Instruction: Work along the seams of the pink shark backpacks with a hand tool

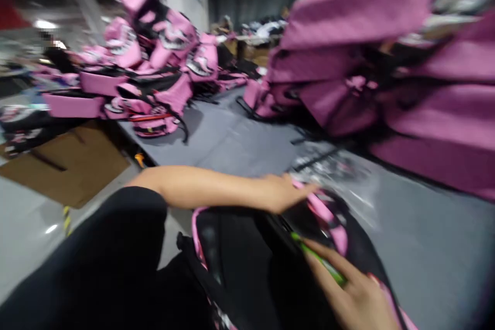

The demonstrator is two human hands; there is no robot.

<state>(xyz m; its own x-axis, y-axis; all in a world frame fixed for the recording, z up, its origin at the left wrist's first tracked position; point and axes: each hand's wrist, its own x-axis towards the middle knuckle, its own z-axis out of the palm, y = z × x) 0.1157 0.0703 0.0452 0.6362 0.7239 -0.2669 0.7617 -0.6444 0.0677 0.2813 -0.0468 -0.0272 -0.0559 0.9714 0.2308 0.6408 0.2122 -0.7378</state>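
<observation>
A black backpack with pink trim (240,263) lies open in front of me at the table's edge, its dark inside facing up. My left hand (284,192) reaches across its far side, with fingers closed at the pink-trimmed rim; motion blurs the fingertips. At the lower right, my right hand (353,286) is closed around a slim bright green tool (325,264). That tool points toward the dark edge of the bag's opening. Its tip and exact kind are too blurred to make out.
The grey table (228,136) carries a heap of pink and black bags (162,46) at the back left. Large pink bags (340,56) rise on the right. Clear plastic wrap (344,175) lies behind the backpack. A cardboard sheet (69,165) is at the left.
</observation>
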